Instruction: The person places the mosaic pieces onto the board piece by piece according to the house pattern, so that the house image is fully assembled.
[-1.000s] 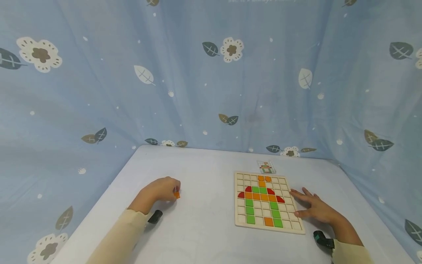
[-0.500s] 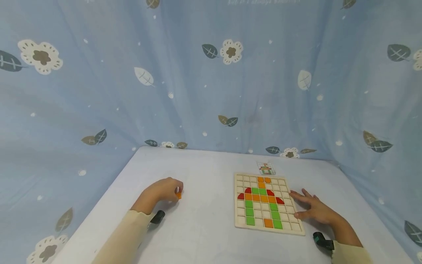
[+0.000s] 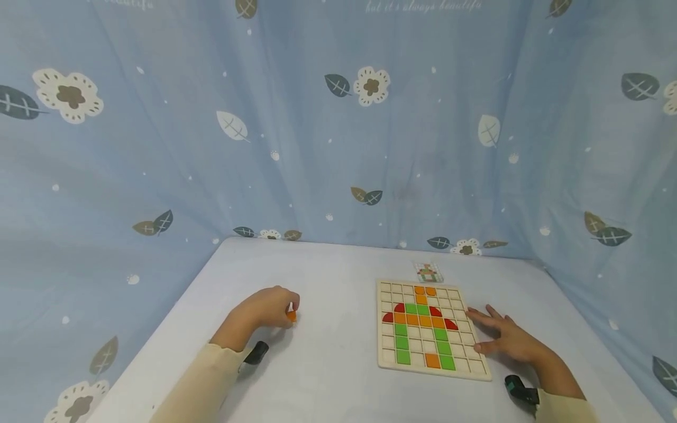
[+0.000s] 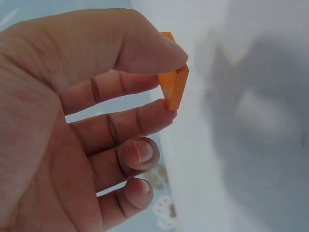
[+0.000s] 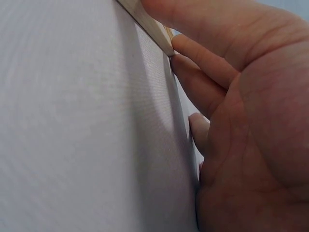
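Note:
Between thumb and fingers, my left hand [image 3: 267, 306] pinches a small flat orange tile [image 4: 175, 87], held just off the white table left of the board. The other fingers of that hand curl loosely below it in the left wrist view. My right hand [image 3: 506, 336] rests at the right edge of a pale wooden grid board [image 3: 471, 367], its thumb and fingertips touching the rim and the fingers spread. Green, orange and red tiles fill some of the board's squares, forming a figure. In the right wrist view the board's side [image 5: 147, 24] shows against the thumb.
A small picture card [image 3: 428, 272] with a similar coloured figure lies behind the board. A blue curtain [image 3: 317, 147] with flowers and leaves hangs behind the white table [image 3: 333, 329]. Black wrist cameras [image 3: 256, 353] sit under both wrists.
My left hand has shifted slightly to the right, still pinching the orange tile. The right hand stays at the board's edge. The head view has tilted up a little.

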A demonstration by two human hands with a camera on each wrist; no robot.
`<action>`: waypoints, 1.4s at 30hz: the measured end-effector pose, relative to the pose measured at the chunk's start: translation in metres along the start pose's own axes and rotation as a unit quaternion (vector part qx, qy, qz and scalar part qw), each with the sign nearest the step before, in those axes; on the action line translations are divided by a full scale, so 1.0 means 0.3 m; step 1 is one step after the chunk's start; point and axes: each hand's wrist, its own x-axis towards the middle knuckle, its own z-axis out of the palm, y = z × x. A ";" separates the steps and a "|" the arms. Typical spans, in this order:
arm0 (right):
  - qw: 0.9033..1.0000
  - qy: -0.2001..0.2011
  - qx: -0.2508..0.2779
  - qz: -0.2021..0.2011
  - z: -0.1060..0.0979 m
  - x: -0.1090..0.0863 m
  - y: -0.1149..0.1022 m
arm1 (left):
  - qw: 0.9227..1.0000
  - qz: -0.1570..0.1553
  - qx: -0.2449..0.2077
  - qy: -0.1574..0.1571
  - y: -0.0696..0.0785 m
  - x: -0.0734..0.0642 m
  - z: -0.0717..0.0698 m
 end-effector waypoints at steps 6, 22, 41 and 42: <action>1.000 0.002 0.000 -0.003 0.000 -0.002 0.002 | 0.999 0.029 0.007 0.011 0.039 -0.011 -0.005; 1.000 0.006 0.004 0.000 -0.002 0.007 0.017 | 0.997 0.067 0.027 0.000 0.093 0.011 0.003; 1.000 0.006 -0.022 0.008 0.008 0.012 0.021 | 0.989 0.134 0.066 0.000 0.228 0.098 0.031; 1.000 0.005 -0.022 0.009 0.007 0.013 0.020 | 0.989 0.134 0.067 -0.001 0.240 0.106 0.035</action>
